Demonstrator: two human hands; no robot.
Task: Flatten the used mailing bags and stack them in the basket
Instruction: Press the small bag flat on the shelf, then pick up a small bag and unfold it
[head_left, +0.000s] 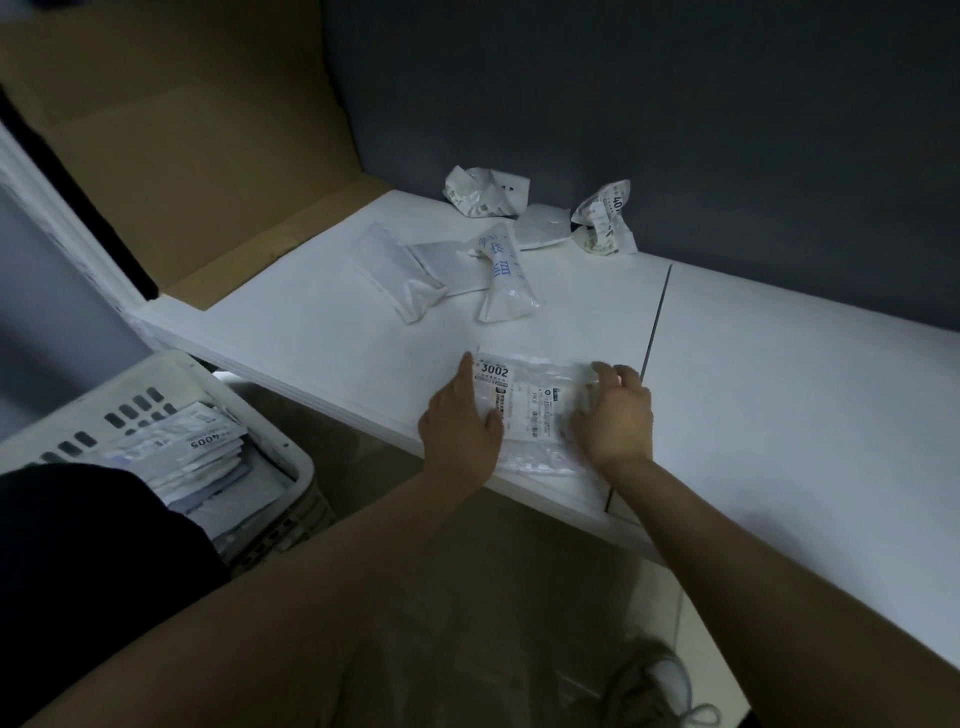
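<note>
Nearest the person, below the counter's near-left corner, stands the white basket (124, 410). It holds a stack of flattened bags (192, 449), the top one labelled 4005.

At the near edge of the counter (322, 332) lies the mailing bag (537, 410) labelled 3002, label up, and both hands are on it. Its long axis runs left to right along that edge, so each hand takes one end. The left hand (460, 423) lies flat on the left end, fingers straight and together, thumb on the label. The right hand (618, 415) covers the right end with fingers arched. Whether it presses the plastic or pinches its edge cannot be told.

The bag looks mostly flat already, so this is probably the last smoothing pass. The move to the basket turns on one fact: the basket sits left of the bag and lower, on the left hand's side, so that hand is the better placed to carry it over.

Farther back, toward the far edge, lie two partly flat bags (400, 273) and (506, 275), and behind them the crumpled bags (488, 191) and (605, 218), none yet flattened.
</note>
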